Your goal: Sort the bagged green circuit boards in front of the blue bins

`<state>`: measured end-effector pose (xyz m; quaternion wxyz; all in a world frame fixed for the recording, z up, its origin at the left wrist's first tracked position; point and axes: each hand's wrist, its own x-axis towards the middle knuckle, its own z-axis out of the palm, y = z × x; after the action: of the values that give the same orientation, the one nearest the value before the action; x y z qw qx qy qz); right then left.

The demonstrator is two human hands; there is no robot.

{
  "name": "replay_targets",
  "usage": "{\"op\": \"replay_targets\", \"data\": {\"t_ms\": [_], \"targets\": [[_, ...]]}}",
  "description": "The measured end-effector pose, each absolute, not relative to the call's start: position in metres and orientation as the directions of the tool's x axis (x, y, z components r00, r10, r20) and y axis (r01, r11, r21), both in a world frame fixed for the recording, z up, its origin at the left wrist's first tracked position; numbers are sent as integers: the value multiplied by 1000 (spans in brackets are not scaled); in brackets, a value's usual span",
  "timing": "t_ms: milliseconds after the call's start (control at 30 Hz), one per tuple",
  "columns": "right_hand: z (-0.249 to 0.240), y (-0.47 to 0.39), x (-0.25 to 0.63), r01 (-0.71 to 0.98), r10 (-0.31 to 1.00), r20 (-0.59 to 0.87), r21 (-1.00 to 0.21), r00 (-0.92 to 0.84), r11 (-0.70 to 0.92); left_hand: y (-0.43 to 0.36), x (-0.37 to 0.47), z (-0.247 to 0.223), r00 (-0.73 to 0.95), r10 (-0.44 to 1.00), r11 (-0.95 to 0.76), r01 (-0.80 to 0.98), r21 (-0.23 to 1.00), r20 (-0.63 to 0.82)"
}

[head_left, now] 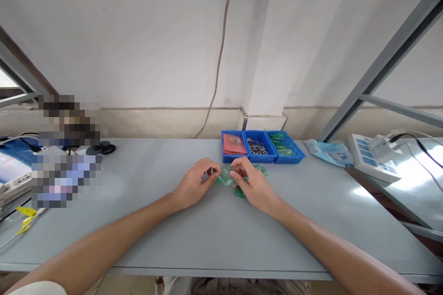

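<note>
Green bag [226,178] b/w L hand [198,183] & R hand [255,186], handling apparently part-done.
Both pinch it narrowly; other green bags [238,192] by R; stocked blue trays [290,159] beyond both.

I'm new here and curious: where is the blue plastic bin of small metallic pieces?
In the head view, that bin stands right of centre, between the flat red stack and shiny green packets, beyond the right hand.

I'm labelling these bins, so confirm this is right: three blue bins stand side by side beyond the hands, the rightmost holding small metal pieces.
Wrong bin: the small metal pieces lie in the middle bin, as the head view shows. The rest stands.
</note>
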<state>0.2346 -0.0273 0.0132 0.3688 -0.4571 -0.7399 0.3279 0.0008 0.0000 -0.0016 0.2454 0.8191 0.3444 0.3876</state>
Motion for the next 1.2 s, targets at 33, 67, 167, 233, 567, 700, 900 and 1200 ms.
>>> {"op": "replay_targets", "data": {"t_ms": [33,67,167,233,567,700,900,1200], "targets": [[12,-27,234,412,922,248,-837,-298,359,0,1,-1,456,757,-640,375,671,467],[11,-26,235,396,924,254,-847,-285,354,0,1,-1,451,760,-637,378,672,468],[7,-23,236,372,932,259,-863,-253,341,0,1,0,439,768,-630,390,672,466],[4,-21,237,384,936,262,-859,-237,338,0,0,0,433,773,-625,394,674,464],[1,-17,240,417,880,414,-774,-235,476,3,-1,-5,396,788,-614,450,648,472],[0,-18,240,395,906,347,-818,-241,418,5,-1,-5,356,806,-591,469,656,472],[4,-21,238,382,905,346,-823,-249,420,4,-1,0,362,813,-582,495,646,456],[8,-24,239,493,884,373,-734,-281,466,0,1,3,321,881,-466,476,746,346]]}}
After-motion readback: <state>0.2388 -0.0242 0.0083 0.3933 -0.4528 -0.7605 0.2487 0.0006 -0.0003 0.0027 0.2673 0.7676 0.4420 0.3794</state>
